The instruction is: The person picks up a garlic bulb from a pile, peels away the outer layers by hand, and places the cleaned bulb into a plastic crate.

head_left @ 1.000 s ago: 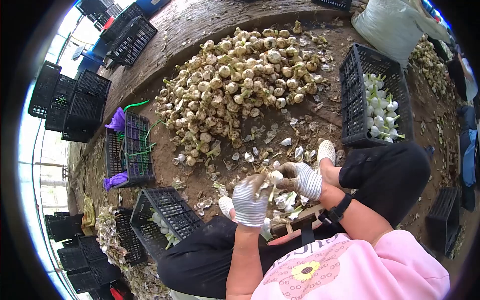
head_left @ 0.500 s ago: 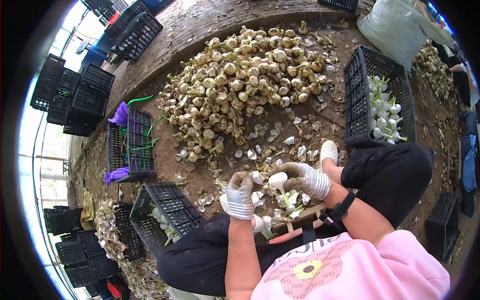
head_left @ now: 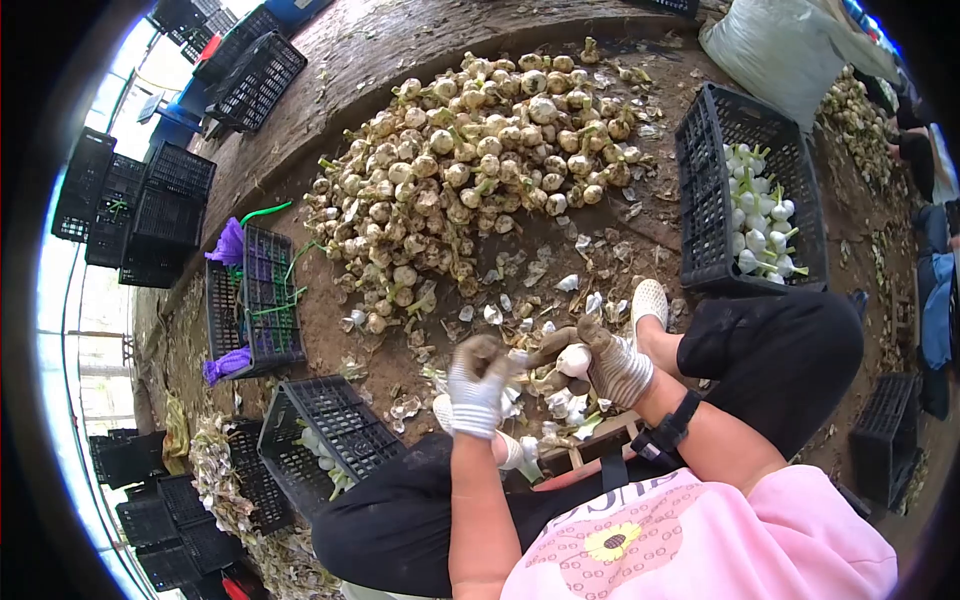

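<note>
A peeled white garlic bulb [head_left: 573, 361] sits in the fingers of my right hand [head_left: 618, 368], which wears a striped glove with soiled brown fingers. To its left is my gloved left hand [head_left: 478, 385], its fingers bent and smeared by motion, so whether they hold anything cannot be made out. Loose white peels and trimmed leaves [head_left: 568, 408] lie just below the hands. Beyond them rises a large heap of unpeeled garlic [head_left: 470, 170] on the dirt floor.
At the right, a black crate [head_left: 702, 240] contains cleaned garlic bulbs [head_left: 762, 225]. Another crate [head_left: 345, 425] with garlic stands by my left knee. A crate with purple netting [head_left: 275, 335] lies further left. A white sack [head_left: 765, 60] is at the back right, near another person's blue clothing [head_left: 937, 310].
My right hand has turned, and the garlic bulb now sits lower and closer to its palm with its stem no longer visible. My left hand has shifted slightly and blurred. The view has tilted slightly.
</note>
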Available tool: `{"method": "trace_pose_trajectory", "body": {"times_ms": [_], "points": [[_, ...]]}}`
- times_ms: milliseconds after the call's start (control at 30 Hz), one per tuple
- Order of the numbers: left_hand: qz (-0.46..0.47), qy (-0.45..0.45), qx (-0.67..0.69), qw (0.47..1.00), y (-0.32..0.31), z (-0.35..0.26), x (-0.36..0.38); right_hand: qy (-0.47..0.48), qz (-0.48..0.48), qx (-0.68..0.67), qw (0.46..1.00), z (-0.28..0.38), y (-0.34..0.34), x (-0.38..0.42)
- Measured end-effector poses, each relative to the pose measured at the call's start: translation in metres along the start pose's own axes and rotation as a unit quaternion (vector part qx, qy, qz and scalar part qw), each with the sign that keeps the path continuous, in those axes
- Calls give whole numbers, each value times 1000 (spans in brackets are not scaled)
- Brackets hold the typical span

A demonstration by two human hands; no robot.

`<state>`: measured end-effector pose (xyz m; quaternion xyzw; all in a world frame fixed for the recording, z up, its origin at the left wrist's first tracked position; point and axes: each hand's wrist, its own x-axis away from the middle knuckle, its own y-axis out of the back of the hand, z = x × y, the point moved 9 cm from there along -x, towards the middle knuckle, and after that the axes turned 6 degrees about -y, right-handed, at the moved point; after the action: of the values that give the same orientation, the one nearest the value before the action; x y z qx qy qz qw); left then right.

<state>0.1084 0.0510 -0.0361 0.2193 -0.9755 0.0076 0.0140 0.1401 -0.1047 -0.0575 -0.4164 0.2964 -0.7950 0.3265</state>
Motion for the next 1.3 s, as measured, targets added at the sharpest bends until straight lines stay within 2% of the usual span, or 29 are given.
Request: {"method": "trace_pose_trajectory", "body": {"times_ms": [67, 133, 167, 200, 233, 267, 300, 333, 400, 433, 467, 533, 600, 633, 667, 700, 733, 800, 867, 933, 1000, 1067, 1133, 1167, 1200, 1233, 1267, 1300], "points": [[86, -91, -202, 971, -32, -39, 8, -26, -18, -26, 999, 0, 8, 3], [100, -155, -180, 966, -64, -66, 17, -23, -48, -43, 998, -9, 26, -3], [129, -266, -254, 921, -80, -75, 22, -22, -90, -64, 994, -14, 30, -4], [101, -304, -312, 895, -82, -80, 26, -26, -37, -54, 998, -11, 20, -4], [40, -161, -114, 980, -62, -56, 12, -29, 16, -42, 999, -6, 7, 0], [-23, -5, 94, 995, -50, -23, 6, -31, 67, -31, 997, 0, -5, 7], [-64, 29, 45, 996, -31, -19, -2, -54, 58, -49, 996, 2, -10, 13], [-84, 36, 84, 992, -21, -18, -6, -18, 39, -65, 997, 9, -5, 14], [-79, 34, 63, 994, -8, 7, -10, 56, 15, -94, 994, 28, -2, 14], [-48, 52, 30, 997, -6, 36, -11, -43, -33, -163, 985, 31, 11, 17], [-101, 85, 39, 991, -11, 30, -4, 49, 32, -317, 947, 59, 8, 28], [-58, 115, 53, 990, -8, 67, 2, 224, 215, -382, 870, 118, 14, 57], [-19, 185, 28, 982, -12, 83, 2, 230, 54, -387, 892, 113, 31, 48], [2, 210, 25, 977, -14, 95, 0, 204, -10, -325, 924, 89, 54, 28], [21, 238, 20, 971, -13, 109, -2, 112, -35, -288, 951, 58, 63, 3], [50, 159, -96, 981, -5, 113, -15, 49, -95, -209, 972, 29, 65, -4], [45, 120, -221, 967, 8, 112, -28, -48, -143, -147, 978, 11, 54, -12], [-69, 119, -161, 977, 47, 147, -62, -47, -79, -120, 988, -8, 42, -22], [-192, 179, -91, 961, 88, 168, -101, -4, -52, -49, 997, 0, 33, -26], [-252, 240, -64, 935, 98, 158, -142, -12, -52, -22, 998, -4, 45, -37], [-266, 199, -71, 941, 141, 217, -201, -27, -111, -10, 993, 2, 56, -39], [-309, 239, -60, 918, 131, 201, -233, -36, -159, -8, 987, -4, 76, -43], [-321, 346, -99, 876, 112, 188, -246, -37, -184, 15, 982, -8, 88, -45], [-320, 348, -165, 866, 136, 226, -261, -40, -193, 21, 980, -7, 91, -46], [-344, 330, -167, 863, 145, 240, -265, -44, -202, 27, 978, -8, 93, -47], [-367, 310, -171, 860, 151, 246, -267, -50, -203, 31, 977, -9, 95, -48], [-348, 284, -156, 880, 154, 249, -272, -56, -202, 36, 977, -10, 96, -49], [-340, 287, -150, 883, 144, 225, -263, -60, -198, 39, 978, -11, 95, -51]]}}
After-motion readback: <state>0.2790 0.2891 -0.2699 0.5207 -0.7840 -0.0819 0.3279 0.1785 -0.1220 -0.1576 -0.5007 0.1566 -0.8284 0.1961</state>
